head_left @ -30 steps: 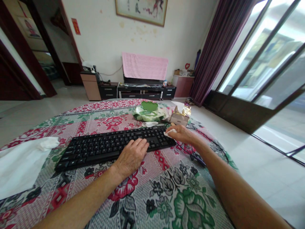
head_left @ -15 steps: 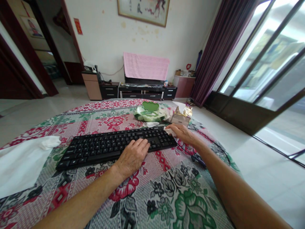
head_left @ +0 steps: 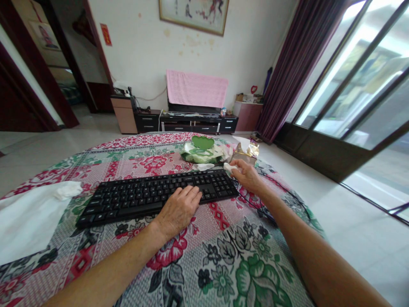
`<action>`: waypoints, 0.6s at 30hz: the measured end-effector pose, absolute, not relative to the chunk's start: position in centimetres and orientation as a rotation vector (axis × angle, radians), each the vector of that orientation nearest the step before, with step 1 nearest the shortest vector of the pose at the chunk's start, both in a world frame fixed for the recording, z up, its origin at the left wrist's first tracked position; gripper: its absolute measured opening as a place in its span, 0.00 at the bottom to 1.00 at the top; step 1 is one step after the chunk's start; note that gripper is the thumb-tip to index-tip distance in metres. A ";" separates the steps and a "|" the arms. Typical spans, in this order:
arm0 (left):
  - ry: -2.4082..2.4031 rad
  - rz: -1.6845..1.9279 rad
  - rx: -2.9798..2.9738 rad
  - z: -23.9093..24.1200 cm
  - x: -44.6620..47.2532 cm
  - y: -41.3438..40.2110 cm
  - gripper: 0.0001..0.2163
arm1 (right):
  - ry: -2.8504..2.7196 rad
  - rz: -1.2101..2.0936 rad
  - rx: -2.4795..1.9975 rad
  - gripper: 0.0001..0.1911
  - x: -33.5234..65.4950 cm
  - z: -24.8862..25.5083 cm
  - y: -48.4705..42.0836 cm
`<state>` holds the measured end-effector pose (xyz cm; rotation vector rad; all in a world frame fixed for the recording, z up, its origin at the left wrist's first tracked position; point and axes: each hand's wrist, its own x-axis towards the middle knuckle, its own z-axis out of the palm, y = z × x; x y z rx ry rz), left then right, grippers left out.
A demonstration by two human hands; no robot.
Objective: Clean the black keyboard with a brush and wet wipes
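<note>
A black keyboard [head_left: 153,194] lies at a slant on the flowered tablecloth [head_left: 204,256]. My left hand [head_left: 180,209] rests on its lower edge, fingers stretched flat over the keys near the arrow cluster. At the keyboard's top right corner, my right hand [head_left: 247,175] pinches a small folded white wipe [head_left: 229,167] between thumb and fingers. The wipe is just above or at the corner; contact cannot be made out. Behind the keyboard sit a pack of wet wipes [head_left: 204,152] with its green lid up and a crumpled white tissue [head_left: 203,167].
A tissue box [head_left: 244,157] with gold wrapping stands just beyond my right hand. A white cloth [head_left: 35,217] lies at the table's left. Black cable [head_left: 287,189] runs along the right side. A TV under a pink towel [head_left: 196,88] stands by the far wall.
My right hand with the wipe has shifted slightly up and right, off the number keys to the keyboard's corner. My left hand stays in place on the keyboard.
</note>
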<state>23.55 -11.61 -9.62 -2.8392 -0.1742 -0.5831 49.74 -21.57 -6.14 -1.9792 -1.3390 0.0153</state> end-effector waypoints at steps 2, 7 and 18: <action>-0.171 -0.586 -2.837 -9.7 23.6 -11.6 0.15 | -1.325 0.052 -1.986 0.15 49.6 -6.3 -21.6; -0.175 -0.592 -2.827 -9.8 23.5 -11.5 0.15 | -1.436 -0.064 -1.985 0.13 49.1 -6.5 -21.3; -0.152 -0.576 -2.827 -9.8 23.6 -11.4 0.15 | -1.815 -0.213 -1.807 0.15 47.3 -6.8 -18.9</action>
